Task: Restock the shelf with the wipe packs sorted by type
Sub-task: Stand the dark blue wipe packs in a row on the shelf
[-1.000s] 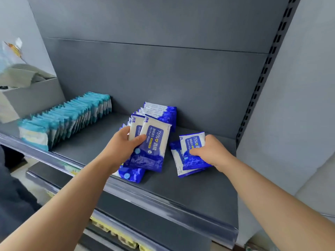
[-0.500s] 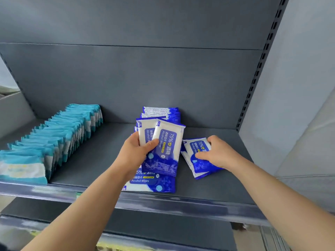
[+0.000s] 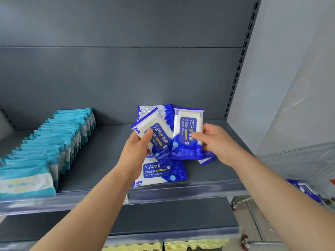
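two blue alcohol wipe packs held up over the grey shelf (image 3: 108,160), one per hand.

left hand (image 3: 135,151): grips the tilted pack (image 3: 157,136), thumb across its front, fingers curled behind it; the pack's top leans left.

right hand (image 3: 217,142): pinches the upright pack (image 3: 187,127) at its right edge, thumb on the label, fingers behind. label reads "75%" and "alcohol wipes".

the two held packs meet at their lower corners; touching or overlapping, cannot tell.

behind them, a standing row of blue packs (image 3: 155,110) sits toward the far back panel. a flat blue pack (image 3: 163,173) lies label up near the shelf's front lip, just below the left hand. loose blue packs (image 3: 208,158) lie under the right hand, mostly hidden.

left part of the shelf: a teal pack row (image 3: 54,142), packs on edge, running from far to the near lip, well apart from the blue group.

slotted upright (image 3: 237,69) at the shelf's right end. lower shelf (image 3: 163,214) beneath. yellow goods (image 3: 181,246) at the bottom edge, blurred. a stray blue pack (image 3: 306,191) at near right, beside a metal frame (image 3: 253,214).
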The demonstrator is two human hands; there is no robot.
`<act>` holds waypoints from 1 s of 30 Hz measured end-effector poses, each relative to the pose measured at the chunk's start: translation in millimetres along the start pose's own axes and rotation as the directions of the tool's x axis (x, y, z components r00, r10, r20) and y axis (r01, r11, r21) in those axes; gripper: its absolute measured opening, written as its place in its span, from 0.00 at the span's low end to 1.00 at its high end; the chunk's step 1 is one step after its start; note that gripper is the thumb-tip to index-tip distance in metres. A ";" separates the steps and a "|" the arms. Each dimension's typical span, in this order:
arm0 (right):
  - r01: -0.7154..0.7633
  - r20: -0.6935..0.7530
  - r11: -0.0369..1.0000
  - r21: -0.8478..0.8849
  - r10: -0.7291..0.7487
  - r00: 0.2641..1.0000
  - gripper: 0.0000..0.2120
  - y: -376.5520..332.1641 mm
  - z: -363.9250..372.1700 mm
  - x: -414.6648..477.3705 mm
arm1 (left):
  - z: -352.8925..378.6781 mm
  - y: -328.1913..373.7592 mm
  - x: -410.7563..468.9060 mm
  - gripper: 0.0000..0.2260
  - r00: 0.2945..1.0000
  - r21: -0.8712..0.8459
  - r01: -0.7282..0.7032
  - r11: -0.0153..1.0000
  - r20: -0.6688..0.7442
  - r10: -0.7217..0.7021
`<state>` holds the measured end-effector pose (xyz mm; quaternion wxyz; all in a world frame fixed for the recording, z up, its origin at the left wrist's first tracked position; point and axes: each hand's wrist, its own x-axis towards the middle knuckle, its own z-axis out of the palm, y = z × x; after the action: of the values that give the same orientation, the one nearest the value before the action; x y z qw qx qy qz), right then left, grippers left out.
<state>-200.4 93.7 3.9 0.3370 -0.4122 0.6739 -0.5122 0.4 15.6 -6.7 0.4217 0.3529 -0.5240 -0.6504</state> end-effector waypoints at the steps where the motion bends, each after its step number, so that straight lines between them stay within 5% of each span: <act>1: 0.008 0.030 1.000 0.007 -0.008 1.000 0.07 -1.2 0.8 -1.3 | -0.9 1.0 -0.8 0.07 1.000 0.005 0.005 1.000 0.014 -0.005; 7: 0.023 0.113 0.988 -0.152 -0.006 0.994 0.07 -7.4 22.6 1.0 | -2.3 6.7 -2.0 0.11 0.972 -0.104 0.219 0.970 0.113 -0.208; 9: 0.041 0.097 0.983 -0.179 -0.024 0.995 0.04 -9.7 21.8 3.8 | -17.2 7.6 -0.6 0.13 0.986 0.328 0.132 0.935 0.048 -0.157; 11: 0.097 0.097 0.960 -0.263 -0.074 0.993 0.08 -10.1 16.1 8.6 | -38.0 4.0 -0.2 0.16 0.997 0.794 0.004 0.608 0.045 -0.066; 13: 0.135 0.143 0.905 -0.404 -0.083 0.986 0.11 -9.5 11.3 12.7 | -51.1 -0.1 -2.7 0.23 0.990 0.916 0.006 0.401 0.049 -0.129; 19: 0.197 0.158 0.859 -0.472 -0.137 0.978 0.11 -13.3 15.2 22.2 | -48.3 -0.9 -6.5 0.23 0.978 0.859 0.047 0.510 0.065 -0.199; 25: 0.285 0.014 0.855 -0.433 -0.309 0.951 0.12 -24.2 23.8 30.7 | -70.2 15.6 -8.1 0.14 0.970 0.844 -0.064 0.532 0.178 -0.166; 30: 0.246 0.119 0.874 -0.418 -0.216 0.969 0.12 -25.4 34.7 30.4 | -66.6 17.9 -5.1 0.15 0.984 0.841 -0.145 0.521 0.179 -0.017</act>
<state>-177.7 48.6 18.9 0.1973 -0.5712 0.7041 -0.3729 65.6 -6.9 -2.5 0.1747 0.4391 -0.8201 -0.3228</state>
